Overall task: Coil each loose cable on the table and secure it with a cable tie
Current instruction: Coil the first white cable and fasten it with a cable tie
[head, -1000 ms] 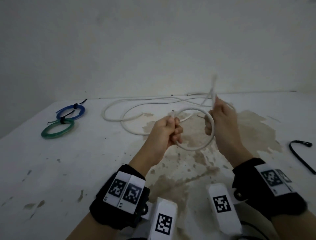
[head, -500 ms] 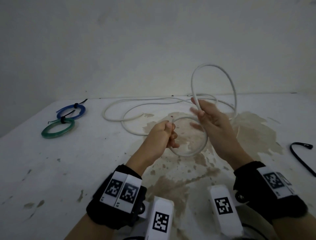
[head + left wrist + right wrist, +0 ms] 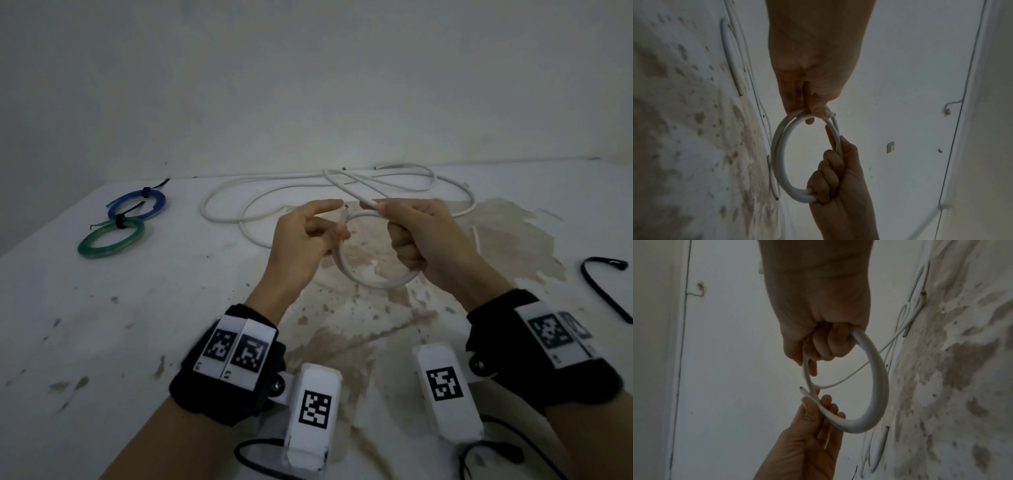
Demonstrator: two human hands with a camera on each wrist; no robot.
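Observation:
A white cable (image 3: 373,283) is wound into a small coil of two turns held above the stained table (image 3: 144,335). My left hand (image 3: 337,222) pinches the coil's left side near the cable's cut end (image 3: 802,388), index finger stretched out. My right hand (image 3: 390,226) grips the right side with curled fingers. In the left wrist view the coil (image 3: 780,155) hangs between the left hand (image 3: 816,113) and the right hand (image 3: 830,175). The rest of the cable (image 3: 301,183) trails loose over the far table. A black cable tie (image 3: 597,287) lies at the right.
A blue coil (image 3: 137,205) and a green coil (image 3: 109,240), each bound with a black tie, lie at the far left. The wall runs along the table's back edge. Black cords (image 3: 246,459) from the wrist cameras hang near the front edge.
My right hand has swung a tall raised loop of cable down onto the coil, which now has a second turn. My left index finger has straightened out.

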